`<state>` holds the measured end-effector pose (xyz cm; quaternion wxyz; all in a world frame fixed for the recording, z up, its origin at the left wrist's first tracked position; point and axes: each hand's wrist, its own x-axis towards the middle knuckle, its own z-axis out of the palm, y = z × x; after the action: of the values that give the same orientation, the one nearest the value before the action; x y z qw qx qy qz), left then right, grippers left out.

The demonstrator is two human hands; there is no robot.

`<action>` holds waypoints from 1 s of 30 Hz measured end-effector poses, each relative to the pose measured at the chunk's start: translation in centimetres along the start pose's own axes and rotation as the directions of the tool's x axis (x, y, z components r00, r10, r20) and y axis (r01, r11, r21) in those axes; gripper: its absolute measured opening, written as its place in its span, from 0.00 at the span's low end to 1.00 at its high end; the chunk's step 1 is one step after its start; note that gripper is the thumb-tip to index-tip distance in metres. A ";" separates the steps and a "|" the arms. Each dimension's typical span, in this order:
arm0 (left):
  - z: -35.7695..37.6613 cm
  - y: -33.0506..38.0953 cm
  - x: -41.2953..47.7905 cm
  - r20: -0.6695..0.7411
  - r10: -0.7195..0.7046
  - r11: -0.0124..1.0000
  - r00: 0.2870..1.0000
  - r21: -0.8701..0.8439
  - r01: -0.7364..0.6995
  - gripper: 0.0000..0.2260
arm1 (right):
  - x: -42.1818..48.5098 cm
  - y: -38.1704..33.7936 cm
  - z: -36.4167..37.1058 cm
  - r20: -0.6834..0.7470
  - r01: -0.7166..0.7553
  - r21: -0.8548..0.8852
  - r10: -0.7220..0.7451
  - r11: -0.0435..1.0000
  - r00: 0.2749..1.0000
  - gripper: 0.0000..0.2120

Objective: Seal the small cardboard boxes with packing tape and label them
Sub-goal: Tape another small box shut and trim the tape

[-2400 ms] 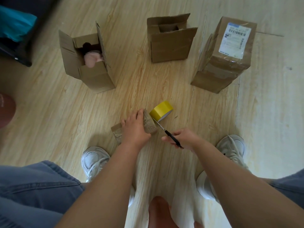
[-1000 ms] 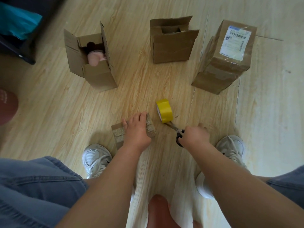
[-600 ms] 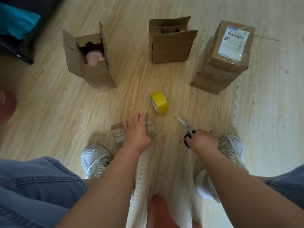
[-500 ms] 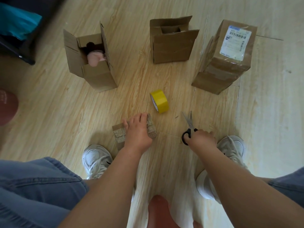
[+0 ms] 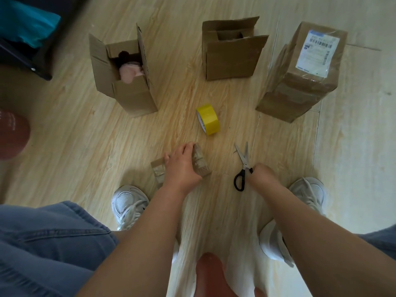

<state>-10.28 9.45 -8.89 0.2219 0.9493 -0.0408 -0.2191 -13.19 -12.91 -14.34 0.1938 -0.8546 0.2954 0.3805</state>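
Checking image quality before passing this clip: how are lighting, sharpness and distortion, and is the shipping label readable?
Head view: soft, even light, brighter at right; wide-angle lens makes the labelled box lean outward; top-left corner dark and smeared; sheen on the label, only barcode bars legible; soft shadow left of the small box under the left hand.

Wood floor (image 5: 64, 146) carries four boxes (image 5: 231, 61), yellow tape roll (image 5: 209, 120), scissors (image 5: 242, 168)
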 end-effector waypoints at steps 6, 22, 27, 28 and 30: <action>-1.3 0.7 -0.3 -0.033 0.062 0.992 0.998 -0.104 -0.065 0.45 | -5.3 -2.7 -3.6 -0.160 0.309 0.505 -0.264 0.806 0.951 0.24; -2.7 4.0 -1.2 -0.089 0.050 0.978 0.995 -0.197 -0.067 0.46 | -7.1 -6.3 -2.9 -0.144 0.353 0.714 -0.367 0.604 0.919 0.36; -2.8 4.6 -1.3 -0.115 0.071 0.977 0.991 -0.193 -0.093 0.46 | -6.4 -5.8 -3.6 -0.175 0.357 0.719 -0.342 0.596 0.923 0.22; -2.8 4.4 -1.4 -0.115 0.073 0.978 0.991 -0.188 -0.093 0.46 | -6.3 -5.7 -3.6 -0.162 0.352 0.721 -0.349 0.597 0.923 0.21; -2.9 4.2 -1.4 -0.103 0.098 0.980 0.990 -0.161 -0.114 0.45 | -6.1 -5.5 -3.5 -0.132 0.312 0.741 -0.327 0.595 0.936 0.17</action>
<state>-10.24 7.05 -4.16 0.3136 0.9331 -0.0625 -0.1644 -10.98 -8.51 -6.88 0.5967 -0.7326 0.2661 0.1907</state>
